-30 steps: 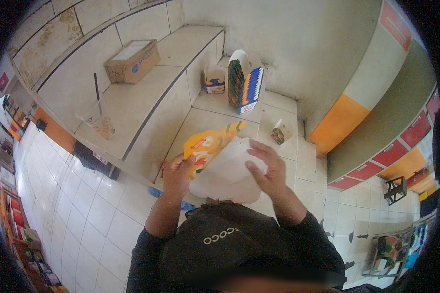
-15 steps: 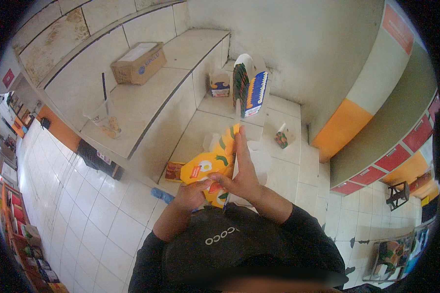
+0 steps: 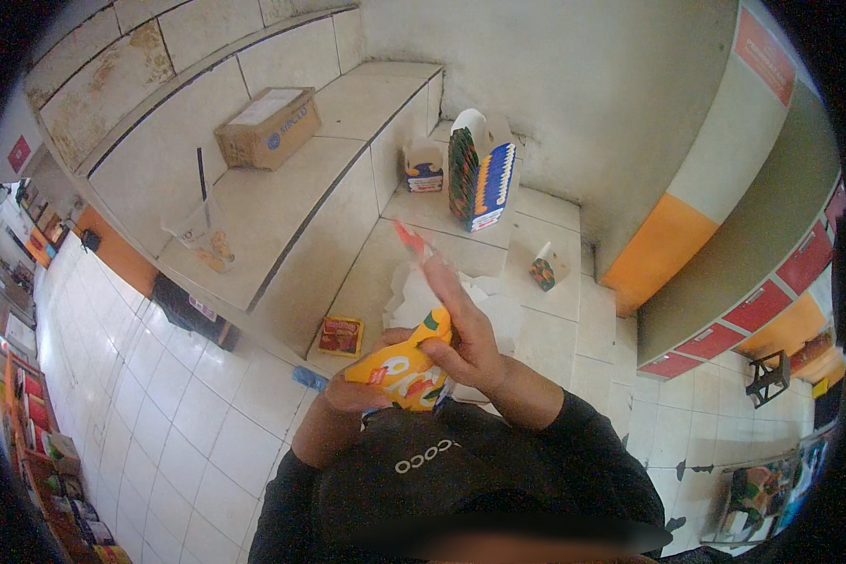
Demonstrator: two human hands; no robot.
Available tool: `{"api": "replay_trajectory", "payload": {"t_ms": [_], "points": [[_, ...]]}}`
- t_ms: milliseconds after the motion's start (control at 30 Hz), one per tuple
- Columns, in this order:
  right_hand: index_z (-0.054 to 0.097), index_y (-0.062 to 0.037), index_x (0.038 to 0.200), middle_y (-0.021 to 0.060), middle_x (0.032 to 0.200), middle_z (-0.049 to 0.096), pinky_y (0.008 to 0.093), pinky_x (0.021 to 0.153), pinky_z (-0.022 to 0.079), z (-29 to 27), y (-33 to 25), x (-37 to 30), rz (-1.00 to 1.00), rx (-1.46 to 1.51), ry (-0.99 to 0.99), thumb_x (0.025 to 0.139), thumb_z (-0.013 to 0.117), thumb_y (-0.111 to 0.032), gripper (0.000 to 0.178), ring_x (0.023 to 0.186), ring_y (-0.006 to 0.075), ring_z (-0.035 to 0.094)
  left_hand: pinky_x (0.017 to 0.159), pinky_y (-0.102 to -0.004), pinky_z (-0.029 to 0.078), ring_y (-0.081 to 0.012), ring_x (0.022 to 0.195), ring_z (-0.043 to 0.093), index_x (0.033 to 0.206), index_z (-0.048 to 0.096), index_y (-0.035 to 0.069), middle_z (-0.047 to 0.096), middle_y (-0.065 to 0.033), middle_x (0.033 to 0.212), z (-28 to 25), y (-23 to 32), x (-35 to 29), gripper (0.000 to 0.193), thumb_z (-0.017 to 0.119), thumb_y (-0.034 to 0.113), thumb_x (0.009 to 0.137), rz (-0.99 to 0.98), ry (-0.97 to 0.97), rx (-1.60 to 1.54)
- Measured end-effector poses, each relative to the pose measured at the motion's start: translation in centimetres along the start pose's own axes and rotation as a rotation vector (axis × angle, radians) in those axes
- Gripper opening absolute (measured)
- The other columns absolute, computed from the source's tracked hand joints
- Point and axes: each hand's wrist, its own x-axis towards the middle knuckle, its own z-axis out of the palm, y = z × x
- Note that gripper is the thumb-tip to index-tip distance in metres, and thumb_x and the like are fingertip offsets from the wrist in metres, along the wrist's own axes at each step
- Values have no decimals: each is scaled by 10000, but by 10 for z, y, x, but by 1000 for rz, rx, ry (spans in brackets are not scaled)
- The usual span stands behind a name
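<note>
Farther back, beyond the yellow carton (image 3: pixel 406 374), tiled surface (image 3: pixel 547 324) meets pale wall (image 3: pixel 555 122).

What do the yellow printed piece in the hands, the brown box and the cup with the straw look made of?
Yellow printed piece: probably thin card, smooth-looking, with clean edges; coated paper is possible.
Brown box: likely cardboard, matte, tan with straight folded edges.
Cup: probably clear, smooth plastic; the ledge shows through.

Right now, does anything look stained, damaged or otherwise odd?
Yes. Brown blotches spoil the otherwise beige wall tiles at upper left, and dark, jagged patches, perhaps chips or dirt, interrupt the regular white floor tiles at lower right. The yellow printed card in the left hand shows no clear damage.
</note>
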Motion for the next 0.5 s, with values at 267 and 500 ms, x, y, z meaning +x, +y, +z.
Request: {"api": "replay_trajectory", "payload": {"t_ms": [267,500], "points": [[523,-2,1147,152,1109,586,360,942,380,0,-6,-9,139,113,143,840,551,-113,327,1055,260,558,922,-354,395,-243,1112,474,1278,313,-10,456,-159,1215,14,12,4,598,577,156,768,111,134,12],[595,2,1049,169,1089,596,290,815,485,-8,8,-5,-89,-184,285,825,563,-33,229,980,227,604,830,-321,477,-213,996,564,1203,425,8,542,-133,1122,30,1,12,387,524,91,838,-79,576,-52]]}}
